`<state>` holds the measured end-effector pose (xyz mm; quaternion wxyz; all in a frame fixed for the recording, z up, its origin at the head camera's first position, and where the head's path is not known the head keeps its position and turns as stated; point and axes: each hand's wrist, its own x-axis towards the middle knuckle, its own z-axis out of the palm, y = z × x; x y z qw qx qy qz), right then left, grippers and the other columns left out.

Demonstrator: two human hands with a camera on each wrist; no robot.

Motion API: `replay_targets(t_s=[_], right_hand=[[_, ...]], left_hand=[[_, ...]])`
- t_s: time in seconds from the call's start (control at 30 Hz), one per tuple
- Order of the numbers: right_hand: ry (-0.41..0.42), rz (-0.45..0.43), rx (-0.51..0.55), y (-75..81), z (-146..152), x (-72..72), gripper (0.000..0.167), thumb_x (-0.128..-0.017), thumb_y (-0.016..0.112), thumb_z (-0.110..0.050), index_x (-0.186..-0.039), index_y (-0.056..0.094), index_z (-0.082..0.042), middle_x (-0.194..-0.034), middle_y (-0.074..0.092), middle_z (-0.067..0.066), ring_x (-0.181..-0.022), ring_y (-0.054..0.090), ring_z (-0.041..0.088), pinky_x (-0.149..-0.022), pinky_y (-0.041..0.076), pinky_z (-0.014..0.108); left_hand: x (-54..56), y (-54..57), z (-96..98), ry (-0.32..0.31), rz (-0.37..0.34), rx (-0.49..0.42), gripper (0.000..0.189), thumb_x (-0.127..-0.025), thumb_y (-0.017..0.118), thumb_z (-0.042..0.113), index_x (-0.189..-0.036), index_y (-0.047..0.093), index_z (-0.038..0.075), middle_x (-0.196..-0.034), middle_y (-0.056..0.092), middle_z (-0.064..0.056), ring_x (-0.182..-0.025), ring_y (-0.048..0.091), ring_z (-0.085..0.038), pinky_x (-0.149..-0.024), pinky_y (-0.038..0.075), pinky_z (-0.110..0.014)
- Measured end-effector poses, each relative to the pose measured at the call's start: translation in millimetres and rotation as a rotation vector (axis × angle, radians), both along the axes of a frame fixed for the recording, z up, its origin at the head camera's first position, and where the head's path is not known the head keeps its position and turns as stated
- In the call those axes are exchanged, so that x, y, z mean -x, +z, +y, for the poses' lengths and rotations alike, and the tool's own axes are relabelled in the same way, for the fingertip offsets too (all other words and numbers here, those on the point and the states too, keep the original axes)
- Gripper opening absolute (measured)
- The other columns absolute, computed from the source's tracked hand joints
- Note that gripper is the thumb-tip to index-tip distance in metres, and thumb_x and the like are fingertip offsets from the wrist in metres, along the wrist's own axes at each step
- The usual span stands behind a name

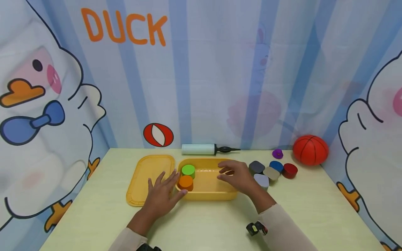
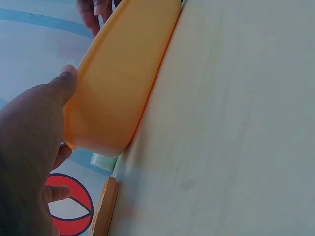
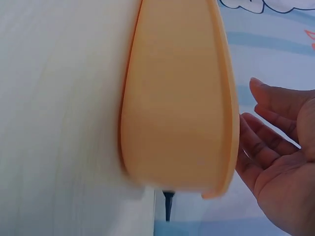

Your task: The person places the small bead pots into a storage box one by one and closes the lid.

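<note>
My left hand (image 1: 161, 196), fingers spread, touches the left end of the yellow box (image 1: 210, 196) (plain, round-cornered) on the table (image 1: 201, 223); my right hand (image 1: 237, 176), loosely curved, empty, hovers over the other.

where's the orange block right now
In the head view, the orange block is inside the yellow box, at its left end, beside the left hand, just nearer than the green block.

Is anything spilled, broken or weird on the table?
Nothing stands out: no spill or damage shows. The green block and orange block sit in the yellow tub, the lid lies left and five other blocks cluster right.
</note>
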<state>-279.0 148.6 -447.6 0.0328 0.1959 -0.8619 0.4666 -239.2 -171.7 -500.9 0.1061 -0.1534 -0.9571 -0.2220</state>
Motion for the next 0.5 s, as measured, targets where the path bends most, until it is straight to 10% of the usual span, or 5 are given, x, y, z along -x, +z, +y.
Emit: replay_targets(t_s=[0.5], right_hand=[[-0.151,0.148,-0.005,-1.6,66,-6.2,0.021,-0.098,0.082,-0.008,-0.118,0.081,-0.002,-0.135,0.077,0.018,-0.112,0.078,0.037,-0.098,0.064,0.054]], left_hand=[[1.3,-1.5,-0.5,0.008,-0.015,-0.001,0.078,-0.105,0.058,0.067,-0.169,0.045,0.025,-0.175,0.043,0.001,-0.166,0.031,-0.047,-0.122,0.006,-0.092]])
